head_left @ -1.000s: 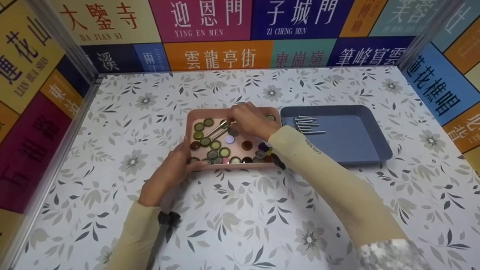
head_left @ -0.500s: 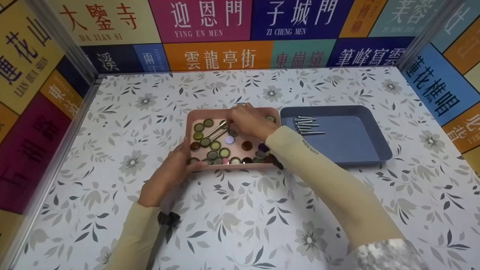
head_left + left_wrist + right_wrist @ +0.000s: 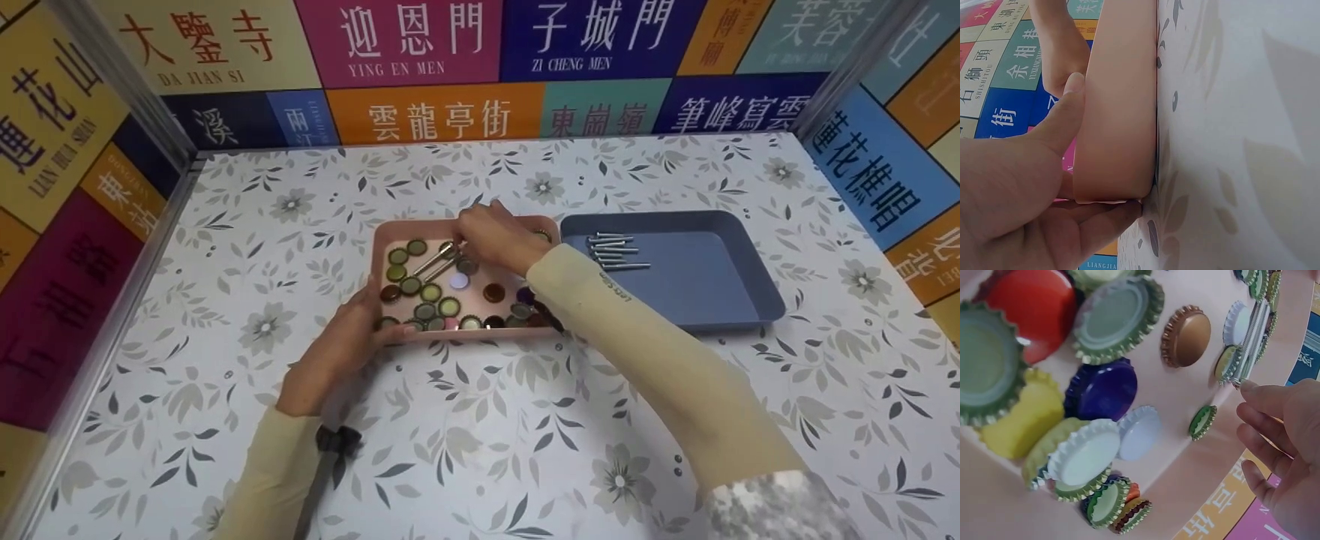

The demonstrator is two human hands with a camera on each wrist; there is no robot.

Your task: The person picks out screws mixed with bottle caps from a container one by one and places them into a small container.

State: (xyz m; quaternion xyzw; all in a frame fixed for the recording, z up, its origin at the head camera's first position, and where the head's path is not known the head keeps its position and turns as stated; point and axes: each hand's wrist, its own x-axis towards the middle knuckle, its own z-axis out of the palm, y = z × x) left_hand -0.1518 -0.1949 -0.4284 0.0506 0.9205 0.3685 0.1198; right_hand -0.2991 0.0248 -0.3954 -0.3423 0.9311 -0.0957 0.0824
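My left hand (image 3: pixel 341 341) grips the near left corner of a pink tray (image 3: pixel 480 333). In the left wrist view its thumb (image 3: pixel 1064 121) lies along the rim and the fingers bend against the end wall. Inside the tray, my right hand (image 3: pixel 491 236) reaches to the back, its fingertips at the upper ends of two silver screws (image 3: pixel 435 259). The right wrist view shows the threaded screws (image 3: pixel 1253 340) side by side over bottle caps, one fingertip against their ends and the other fingers curled. A pinch on one screw seems to be there, partly hidden.
Bottle caps of several colours, such as a brown one (image 3: pixel 493 291), lie scattered in the pink tray. Against its right side stands a blue-grey tray (image 3: pixel 697 277) with several screws (image 3: pixel 615 251) at its left. Printed panels (image 3: pixel 442 112) border the floral tabletop (image 3: pixel 480 435).
Hardly anything moves. The right hand and forearm shift very slightly at the back of the pink tray, while the left hand stays on its corner.
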